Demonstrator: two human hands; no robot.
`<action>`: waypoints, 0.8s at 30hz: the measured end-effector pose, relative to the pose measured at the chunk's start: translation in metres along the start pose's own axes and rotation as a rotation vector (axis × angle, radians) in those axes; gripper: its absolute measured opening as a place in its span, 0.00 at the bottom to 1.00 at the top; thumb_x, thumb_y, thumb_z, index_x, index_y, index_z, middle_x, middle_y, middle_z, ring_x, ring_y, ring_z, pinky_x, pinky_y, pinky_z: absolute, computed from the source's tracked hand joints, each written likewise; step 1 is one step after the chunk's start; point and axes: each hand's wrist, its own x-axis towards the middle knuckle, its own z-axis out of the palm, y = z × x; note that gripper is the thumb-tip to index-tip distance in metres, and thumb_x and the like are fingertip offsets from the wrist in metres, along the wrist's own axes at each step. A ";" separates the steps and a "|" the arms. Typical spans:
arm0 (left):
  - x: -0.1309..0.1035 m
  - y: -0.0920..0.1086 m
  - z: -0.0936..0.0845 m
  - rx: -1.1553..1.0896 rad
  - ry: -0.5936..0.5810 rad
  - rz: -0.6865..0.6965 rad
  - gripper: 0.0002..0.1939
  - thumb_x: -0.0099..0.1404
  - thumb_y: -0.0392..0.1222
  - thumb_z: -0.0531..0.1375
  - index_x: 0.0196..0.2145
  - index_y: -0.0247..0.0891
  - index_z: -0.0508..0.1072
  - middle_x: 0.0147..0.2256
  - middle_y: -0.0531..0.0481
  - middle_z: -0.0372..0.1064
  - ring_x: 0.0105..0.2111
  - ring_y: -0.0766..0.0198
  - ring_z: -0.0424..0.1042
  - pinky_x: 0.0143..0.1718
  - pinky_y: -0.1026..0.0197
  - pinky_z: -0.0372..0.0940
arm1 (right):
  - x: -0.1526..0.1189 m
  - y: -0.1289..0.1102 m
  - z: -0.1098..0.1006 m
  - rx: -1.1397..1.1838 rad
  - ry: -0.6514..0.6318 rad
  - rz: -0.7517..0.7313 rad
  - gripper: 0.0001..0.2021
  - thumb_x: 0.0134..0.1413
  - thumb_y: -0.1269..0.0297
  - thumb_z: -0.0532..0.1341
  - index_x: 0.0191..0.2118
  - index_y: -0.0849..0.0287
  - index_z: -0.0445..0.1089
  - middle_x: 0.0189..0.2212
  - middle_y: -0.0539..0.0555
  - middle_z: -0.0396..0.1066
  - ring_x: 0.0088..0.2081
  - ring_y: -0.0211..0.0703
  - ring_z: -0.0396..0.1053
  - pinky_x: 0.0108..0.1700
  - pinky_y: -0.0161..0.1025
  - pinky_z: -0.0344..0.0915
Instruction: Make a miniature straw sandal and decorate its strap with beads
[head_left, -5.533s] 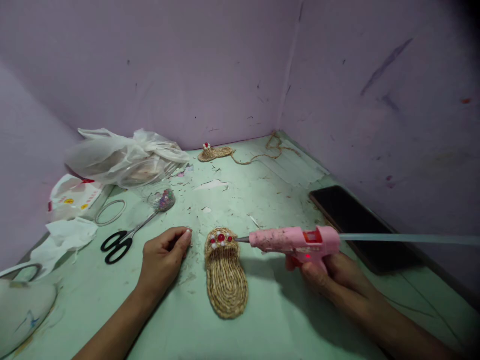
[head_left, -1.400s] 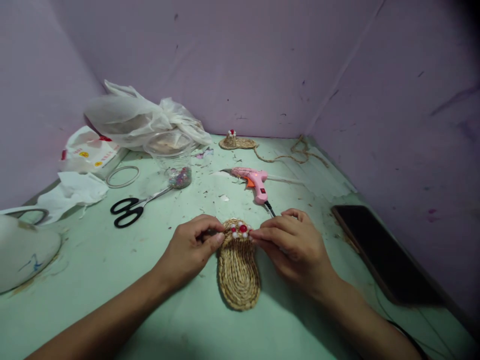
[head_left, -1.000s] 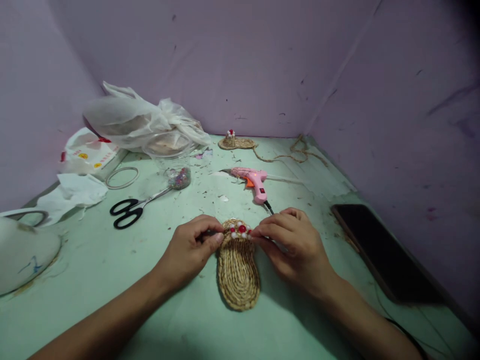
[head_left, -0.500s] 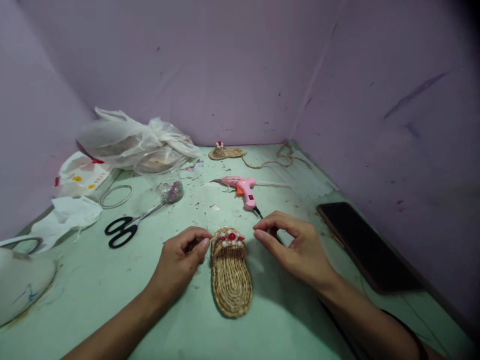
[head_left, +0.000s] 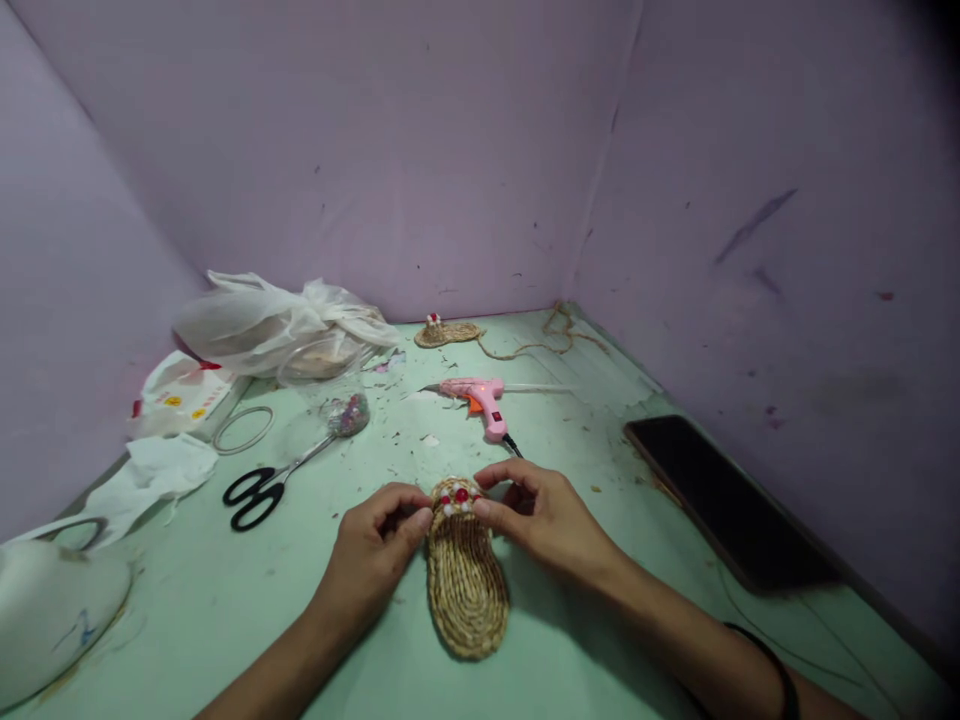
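A small slipper (head_left: pixel 468 595) of coiled straw-coloured rope lies on the table in front of me, sole up, with its toe end away from me. Red and white beads (head_left: pixel 461 495) decorate its strap. At the strap's left side, my left hand (head_left: pixel 382 540) is closed with thumb and forefinger against the edge. My right hand (head_left: pixel 536 510) pinches the strap's right side, its fingertips at the outer beads. Just beyond lies a pink hot glue gun (head_left: pixel 491 410), nozzle to the left, with a glue stick in its back.
Black-handled scissors (head_left: pixel 259 497) and a bag of beads (head_left: pixel 349 414) lie left. Farther back are a white plastic bag (head_left: pixel 277 325), a ring (head_left: pixel 244 430) and a second slipper (head_left: pixel 446 333) trailing twine (head_left: pixel 517 352). A phone (head_left: pixel 727 500) rests right; a white rounded object (head_left: pixel 60 610) sits left.
My right hand has moved left from beside the slipper onto its strap. My left hand stays at the left edge. The whole view has tilted up a little.
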 end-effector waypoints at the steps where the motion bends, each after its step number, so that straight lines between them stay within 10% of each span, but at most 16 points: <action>1: 0.000 0.000 -0.001 -0.009 0.006 -0.019 0.09 0.57 0.44 0.58 0.30 0.35 0.73 0.26 0.50 0.70 0.26 0.65 0.67 0.27 0.64 0.62 | 0.000 0.001 -0.003 0.018 0.020 0.010 0.09 0.46 0.63 0.62 0.33 0.62 0.72 0.20 0.49 0.68 0.22 0.36 0.62 0.24 0.34 0.60; 11: -0.004 0.012 -0.012 -0.066 -0.144 -0.419 0.06 0.54 0.39 0.54 0.28 0.34 0.68 0.17 0.57 0.62 0.10 0.72 0.58 0.11 0.70 0.49 | -0.017 -0.008 -0.020 -0.618 -0.254 0.029 0.15 0.48 0.55 0.61 0.18 0.59 0.72 0.11 0.50 0.65 0.15 0.35 0.57 0.17 0.33 0.44; 17: -0.013 0.021 -0.007 -0.047 -0.302 -0.435 0.04 0.52 0.37 0.55 0.21 0.35 0.65 0.13 0.59 0.58 0.10 0.73 0.58 0.10 0.72 0.48 | -0.023 0.000 0.004 -0.350 -0.158 0.034 0.04 0.43 0.66 0.64 0.28 0.60 0.73 0.21 0.52 0.74 0.22 0.39 0.68 0.23 0.33 0.58; 24: -0.015 0.025 -0.016 -0.124 -0.415 -0.406 0.05 0.51 0.39 0.54 0.26 0.35 0.67 0.20 0.55 0.64 0.13 0.71 0.63 0.11 0.70 0.54 | -0.015 -0.005 0.005 -0.199 -0.164 -0.011 0.17 0.41 0.66 0.65 0.41 0.62 0.68 0.37 0.56 0.73 0.35 0.43 0.70 0.36 0.38 0.66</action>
